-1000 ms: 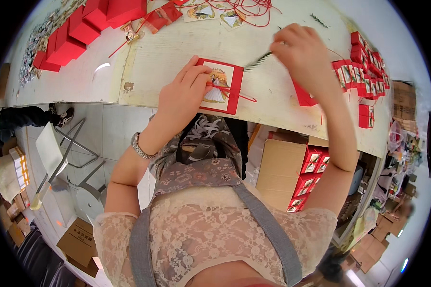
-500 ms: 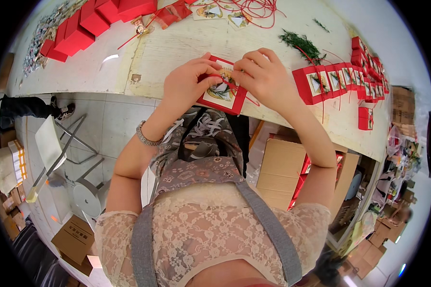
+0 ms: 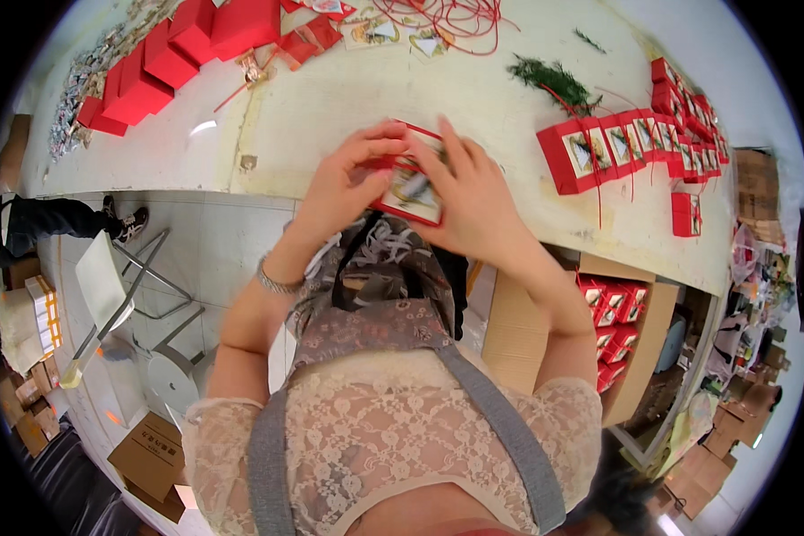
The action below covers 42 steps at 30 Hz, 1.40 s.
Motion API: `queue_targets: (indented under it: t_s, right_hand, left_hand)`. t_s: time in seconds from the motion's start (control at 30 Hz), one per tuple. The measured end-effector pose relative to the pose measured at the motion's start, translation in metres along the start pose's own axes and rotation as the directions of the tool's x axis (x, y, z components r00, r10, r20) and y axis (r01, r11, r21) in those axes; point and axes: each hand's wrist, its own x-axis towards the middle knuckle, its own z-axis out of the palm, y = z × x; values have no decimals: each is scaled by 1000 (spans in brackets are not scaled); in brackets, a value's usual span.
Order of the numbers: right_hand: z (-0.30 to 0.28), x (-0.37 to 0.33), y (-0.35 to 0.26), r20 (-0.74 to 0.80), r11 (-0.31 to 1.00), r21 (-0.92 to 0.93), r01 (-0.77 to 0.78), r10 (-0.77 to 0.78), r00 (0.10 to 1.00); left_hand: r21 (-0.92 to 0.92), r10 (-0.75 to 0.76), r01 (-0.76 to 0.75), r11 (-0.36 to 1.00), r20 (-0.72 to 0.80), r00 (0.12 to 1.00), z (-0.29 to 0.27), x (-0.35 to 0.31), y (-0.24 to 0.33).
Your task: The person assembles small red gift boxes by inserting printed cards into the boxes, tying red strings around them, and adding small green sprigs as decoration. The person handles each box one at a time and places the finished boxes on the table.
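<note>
At the front edge of the worktable, a red gift box [image 3: 415, 204] with a pale picture card on its face sits between my two hands. My left hand [image 3: 353, 174] grips its left side, thumb and curled fingers near a red cord that crosses the card. My right hand [image 3: 475, 196] wraps the right side, its fingers laid over the card and somewhat blurred. Part of the card and most of the cord are hidden by my fingers.
Finished-looking red boxes [image 3: 570, 159] with cards and cords line the table's right side, beside green sprigs [image 3: 552, 80]. Plain red boxes [image 3: 143, 87] stand at the far left. Loose red cord [image 3: 460, 20] lies at the back. An open carton [image 3: 520, 330] holding red boxes is below the table.
My right hand has come down from above the cord onto the box's right side. My left hand keeps its hold, and the box now sits slightly lower and more covered.
</note>
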Motion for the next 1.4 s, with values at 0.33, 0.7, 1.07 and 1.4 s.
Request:
queue_targets:
  t_s: [0.33,0.7,1.07,1.4]
  right_hand:
    - [-46,-119,67,-100,820,119,-560,571,815]
    - [-52,-172,93,-241,761,43,-648,637,732]
    - [-29,-23,90,-427,717,-509,-476,270,863]
    - [86,143,112,-432,919,-151,-365,271,861]
  left_hand:
    - [860,506,-94,502,-204,838,-92,87,-4]
    - [856,461,515,39,-473,751,-194,170,-34]
    - [981,557,191,-43,-135,819,-208,186,-7]
    - [902,425,343,263,-427,798,-155,165,55]
